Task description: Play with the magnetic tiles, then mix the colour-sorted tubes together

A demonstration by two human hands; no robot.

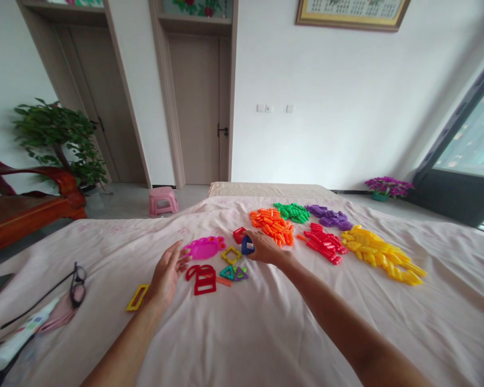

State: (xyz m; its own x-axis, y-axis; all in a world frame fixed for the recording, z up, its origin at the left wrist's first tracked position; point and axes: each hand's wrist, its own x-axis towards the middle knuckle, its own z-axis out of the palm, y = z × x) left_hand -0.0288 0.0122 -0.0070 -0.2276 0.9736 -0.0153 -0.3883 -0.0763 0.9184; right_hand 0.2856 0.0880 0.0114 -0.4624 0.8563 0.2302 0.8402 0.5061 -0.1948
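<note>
Your right hand [262,248] pinches 1 blue piece [247,246]; your left hand [167,271] lies open beside 1 pink tray [204,248], with 5 sorted stick piles [326,231] nearby.

Centre frame, on bed sheet [266,322]: flat frame pieces [215,266], btwn left hand [167,274] and right hand [264,248]. Right of centre: stick piles [334,231] in a row. Lower left: glasses [77,282]. Upper left: plant [58,137] behind chair [28,204]. Stool [163,200] beyond bed.

We record a pale pink patterned bedsheet [266,322], a magenta plastic tray [205,248], and orange [272,224], green [292,212], purple [331,216], red [325,243] and yellow [381,253] stick piles.
</note>
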